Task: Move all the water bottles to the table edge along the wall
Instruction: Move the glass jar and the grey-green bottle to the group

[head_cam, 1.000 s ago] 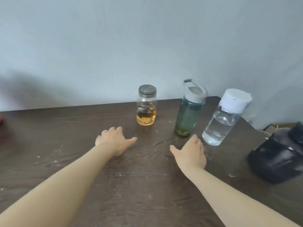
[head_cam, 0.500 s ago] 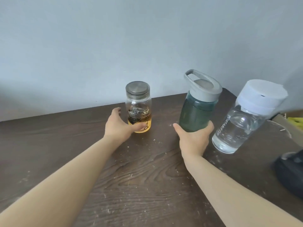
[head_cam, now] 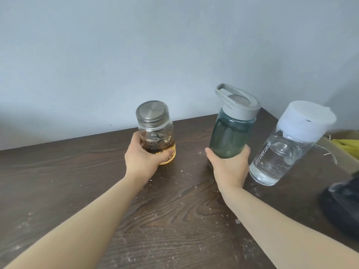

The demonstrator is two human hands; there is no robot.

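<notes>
My left hand [head_cam: 142, 158] is wrapped around the lower part of a clear glass bottle [head_cam: 155, 127] with a metal lid and amber liquid at its bottom. A dark green bottle [head_cam: 231, 131] with a grey loop-handle cap is gripped at its base by my right hand [head_cam: 229, 167]. Whether either bottle touches the dark wooden table [head_cam: 77, 181] cannot be told. To the right stands a clear bottle [head_cam: 281, 152] with a white cap, holding water, untouched. All three are close to the grey wall.
A dark, blurred object [head_cam: 343, 202] sits at the right edge of the table. Beyond the table's right end lie something yellow [head_cam: 347, 144] and a thin cable. White specks dot the wood.
Both hands rose from flat on the table and closed on the amber-liquid bottle and the green bottle. The view has moved closer to the bottles.
</notes>
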